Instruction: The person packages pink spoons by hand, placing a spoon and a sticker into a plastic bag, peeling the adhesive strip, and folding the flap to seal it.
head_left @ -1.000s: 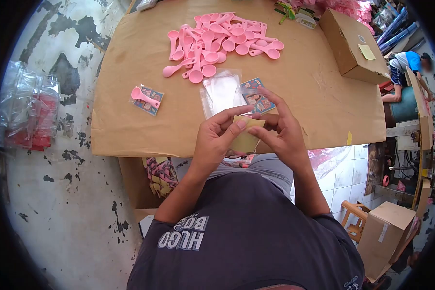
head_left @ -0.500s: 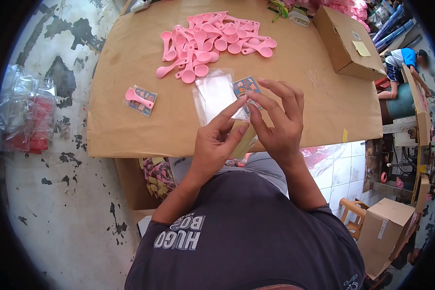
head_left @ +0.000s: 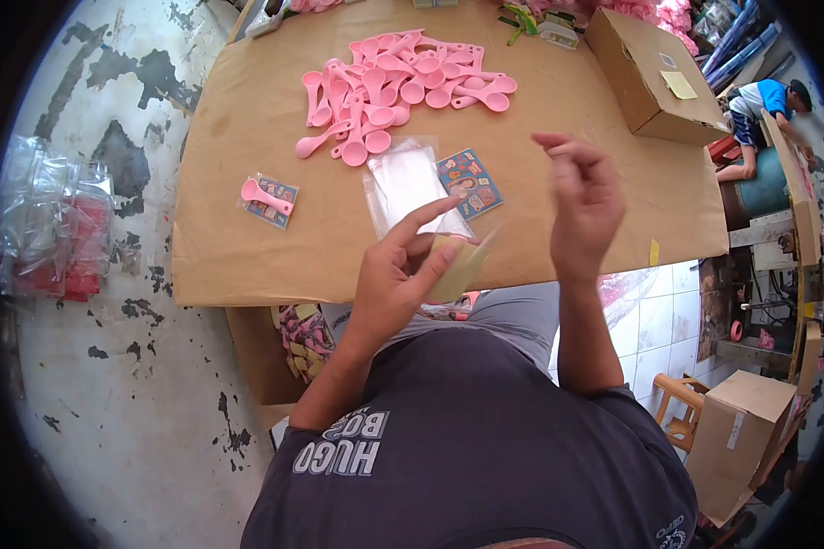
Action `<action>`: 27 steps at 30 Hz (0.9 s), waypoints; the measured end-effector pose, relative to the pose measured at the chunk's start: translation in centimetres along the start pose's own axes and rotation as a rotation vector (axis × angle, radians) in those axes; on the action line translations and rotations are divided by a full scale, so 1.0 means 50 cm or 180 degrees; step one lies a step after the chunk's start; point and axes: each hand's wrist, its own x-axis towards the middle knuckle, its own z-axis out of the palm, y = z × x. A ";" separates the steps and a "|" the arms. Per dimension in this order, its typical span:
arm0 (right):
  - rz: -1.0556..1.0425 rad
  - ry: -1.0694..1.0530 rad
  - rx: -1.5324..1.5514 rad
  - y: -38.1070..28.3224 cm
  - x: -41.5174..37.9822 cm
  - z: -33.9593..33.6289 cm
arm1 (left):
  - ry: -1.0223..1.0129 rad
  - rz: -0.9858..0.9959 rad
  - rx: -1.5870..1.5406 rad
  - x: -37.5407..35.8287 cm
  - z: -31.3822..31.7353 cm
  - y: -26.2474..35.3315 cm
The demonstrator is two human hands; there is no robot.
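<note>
Yellowish packet (head_left: 459,273) sits pinched between thumb and fingers of the left hand (head_left: 395,279), at the near edge of the table (head_left: 339,238); its outer side blurs. The right hand (head_left: 587,201), also blurred, hovers apart, fingers bent; whether they grip anything, I cannot tell.

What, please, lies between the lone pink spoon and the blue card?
In the head view, clear plastic bags lie between the lone spoon and the blue card, much nearer the card.
</note>
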 end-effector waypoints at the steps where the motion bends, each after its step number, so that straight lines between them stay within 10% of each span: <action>1: 0.0005 -0.0022 -0.0002 -0.007 0.011 -0.006 | 0.0045 -0.0046 -0.0124 0.000 -0.005 0.003; 6: 0.0369 -0.0204 0.1372 -0.005 0.027 -0.072 | 0.0316 0.0006 -0.0552 0.008 -0.020 -0.008; 16: 0.1100 -0.1630 -0.0147 0.012 -0.078 0.023 | 0.0531 0.0369 -0.0692 0.018 -0.036 -0.043; 27: 0.1587 -0.1548 0.0196 0.010 -0.075 0.016 | 0.0563 0.0130 -0.0324 0.017 -0.050 -0.030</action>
